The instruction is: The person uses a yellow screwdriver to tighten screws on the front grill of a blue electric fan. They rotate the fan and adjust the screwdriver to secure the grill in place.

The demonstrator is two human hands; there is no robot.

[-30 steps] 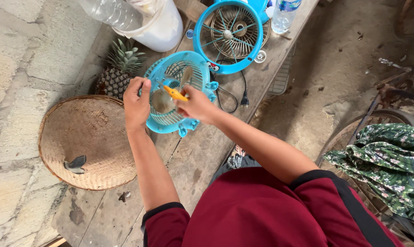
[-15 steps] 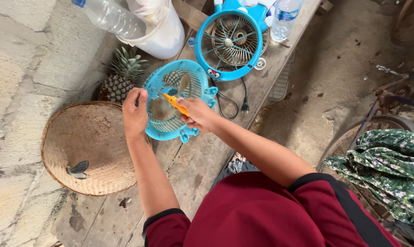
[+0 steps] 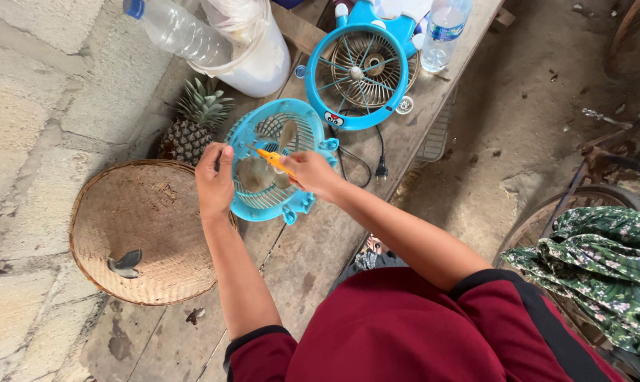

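Glossy plastic fan grille (image 3: 267, 134); rough woven tray (image 3: 139, 233).

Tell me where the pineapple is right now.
In the head view, the pineapple stands at upper left, against the stone wall, between the woven basket and the white bucket, beside the left hand.

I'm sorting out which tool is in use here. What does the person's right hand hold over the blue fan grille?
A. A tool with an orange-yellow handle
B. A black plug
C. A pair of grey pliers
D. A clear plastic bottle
A: the right hand grips a tool with an orange-yellow handle over the blue fan grille, while the left hand steadies the grille's rim.
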